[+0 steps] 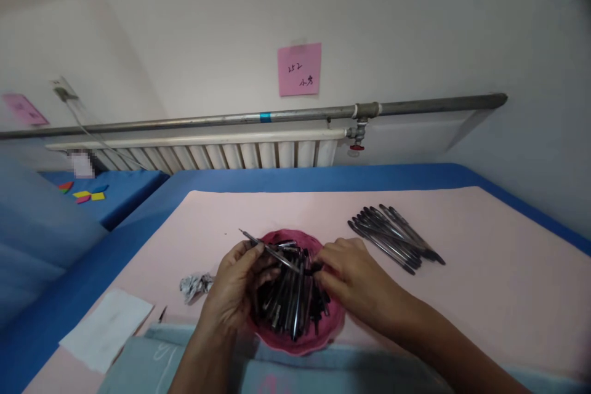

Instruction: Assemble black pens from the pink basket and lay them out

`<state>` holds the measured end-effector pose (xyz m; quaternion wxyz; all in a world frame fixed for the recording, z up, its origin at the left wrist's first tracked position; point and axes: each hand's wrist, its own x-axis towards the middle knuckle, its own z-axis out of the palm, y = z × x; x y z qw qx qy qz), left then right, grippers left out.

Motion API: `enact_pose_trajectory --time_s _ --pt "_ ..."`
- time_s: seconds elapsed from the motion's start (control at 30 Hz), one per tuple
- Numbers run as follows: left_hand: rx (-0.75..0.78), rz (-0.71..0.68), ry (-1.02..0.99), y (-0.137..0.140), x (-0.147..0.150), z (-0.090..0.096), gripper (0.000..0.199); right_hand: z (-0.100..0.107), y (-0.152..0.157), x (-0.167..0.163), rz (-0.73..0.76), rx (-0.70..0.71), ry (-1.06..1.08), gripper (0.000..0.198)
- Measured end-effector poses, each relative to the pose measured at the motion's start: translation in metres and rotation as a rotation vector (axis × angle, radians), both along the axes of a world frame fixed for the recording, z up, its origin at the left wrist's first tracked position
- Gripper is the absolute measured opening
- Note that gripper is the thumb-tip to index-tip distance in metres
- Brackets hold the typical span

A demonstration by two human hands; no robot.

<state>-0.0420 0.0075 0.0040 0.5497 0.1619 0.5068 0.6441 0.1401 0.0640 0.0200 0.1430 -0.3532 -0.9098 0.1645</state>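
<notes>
Pinching one pen (270, 250), left hand (235, 286) meets right hand (353, 280) (fingers closed on its end) above the bowl (318, 338).

We hold both hands over a pink bowl (295, 338) heaped with black pen parts (290, 301). Our left hand (235, 286) pinches a pen (270, 250) pointing to ten o'clock; our right hand (353, 277) touches its other end. A row of finished pens (392, 237) lies at two o'clock, crumpled paper (196, 285) at nine.
</notes>
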Motion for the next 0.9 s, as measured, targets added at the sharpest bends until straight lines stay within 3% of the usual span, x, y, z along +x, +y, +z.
enact_pose_trajectory --time_s 0.13,0.27,0.9 --pt "0.027 0.136 -0.037 0.0015 -0.0031 0.0013 0.005 0.0003 0.0005 -0.0015 -0.061 -0.134 0.196 0.011" --pt "0.052 0.099 -0.048 0.0011 0.0004 0.0028 0.006 -0.0017 -0.0008 -0.0039 -0.093 -0.173 0.294 0.009" --pt "0.065 0.077 -0.053 0.0002 0.0068 0.0022 0.007 -0.0015 -0.0038 -0.0057 -0.110 -0.147 0.264 0.011"
